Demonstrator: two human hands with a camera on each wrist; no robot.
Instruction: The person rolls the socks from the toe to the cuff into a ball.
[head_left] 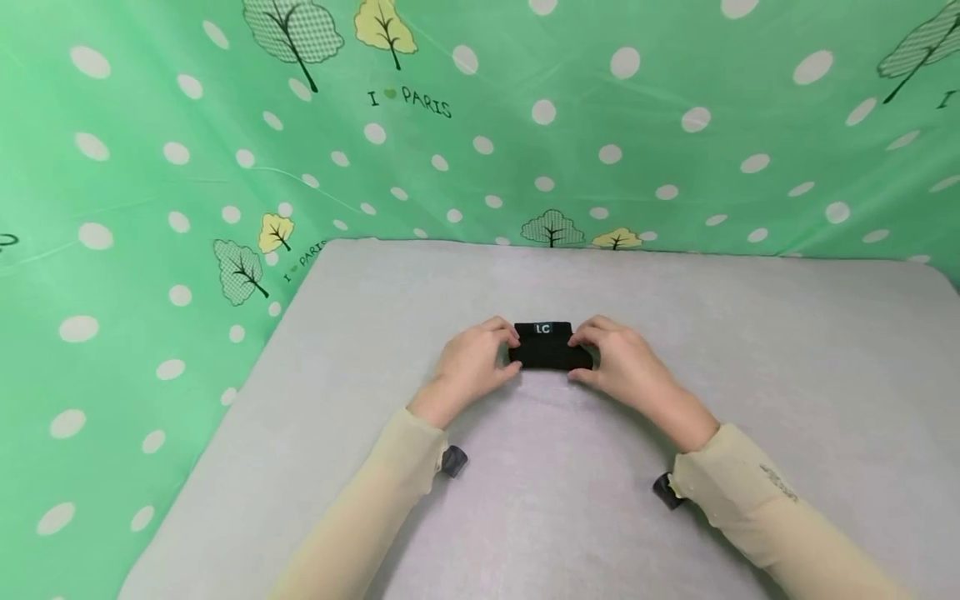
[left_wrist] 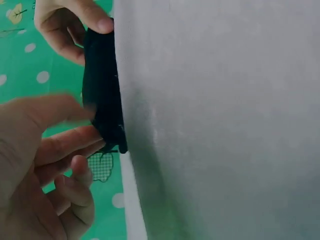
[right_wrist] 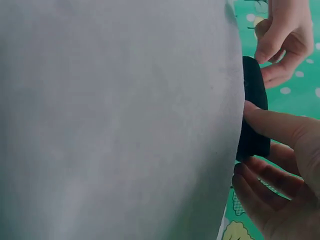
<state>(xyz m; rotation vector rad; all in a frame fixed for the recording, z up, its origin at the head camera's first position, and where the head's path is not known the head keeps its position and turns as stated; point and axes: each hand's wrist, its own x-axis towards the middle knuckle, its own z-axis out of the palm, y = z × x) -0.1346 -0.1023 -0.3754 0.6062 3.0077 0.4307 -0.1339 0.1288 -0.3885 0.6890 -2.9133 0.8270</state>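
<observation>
A small folded black cloth point(head_left: 551, 354) with a white "LC" label on its upper edge lies on the table, in the middle of the head view. My left hand point(head_left: 471, 357) pinches its left end, thumb at the near edge and fingers at the far side. At the right end my right hand point(head_left: 624, 364) holds it the same way. In the left wrist view the black cloth point(left_wrist: 101, 75) shows edge-on, and the left thumb is blurred. The right wrist view shows the right thumb pressed on the black cloth point(right_wrist: 256, 90); its underside is hidden.
The pale grey tabletop point(head_left: 540, 483) spreads around both arms. Behind it and on the left hangs a green sheet point(head_left: 420, 167) with white dots and printed trees. Small black devices, one point(head_left: 453, 461) at the left cuff and another point(head_left: 667, 492) at the right, stick out from the sleeves.
</observation>
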